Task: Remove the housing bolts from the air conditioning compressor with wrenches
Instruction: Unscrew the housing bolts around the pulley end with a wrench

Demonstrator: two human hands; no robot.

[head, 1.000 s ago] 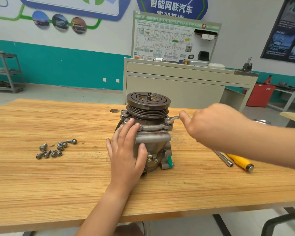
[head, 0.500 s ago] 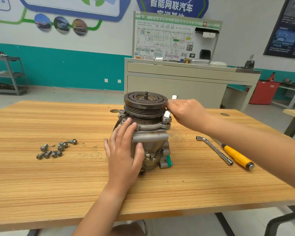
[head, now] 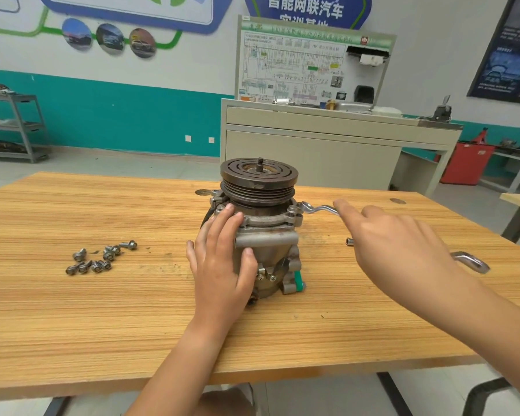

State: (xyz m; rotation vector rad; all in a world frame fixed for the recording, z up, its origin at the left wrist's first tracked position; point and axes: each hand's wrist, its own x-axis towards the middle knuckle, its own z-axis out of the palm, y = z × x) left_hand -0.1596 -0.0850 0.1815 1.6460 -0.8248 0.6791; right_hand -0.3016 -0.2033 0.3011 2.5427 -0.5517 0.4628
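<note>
Head-worn camera looks forward and down across the near table (head: 72, 325).

Upright on desk (head: 102, 310): compressor (head: 267, 235), braced by flat left hand (head: 222, 268); wrench (head: 318, 209) seated at its flange, held in right hand (head: 397, 244); loose bolts (head: 99, 259) clustered left of left hand.

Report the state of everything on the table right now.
compressor: upright, pulley on top.
left hand: pressed flat against compressor.
right hand: holds wrench handle.
wrench: head at compressor's flange.
loose bolts: removed, grouped on table at left.
second wrench: lying on table, partly behind right hand.
</note>
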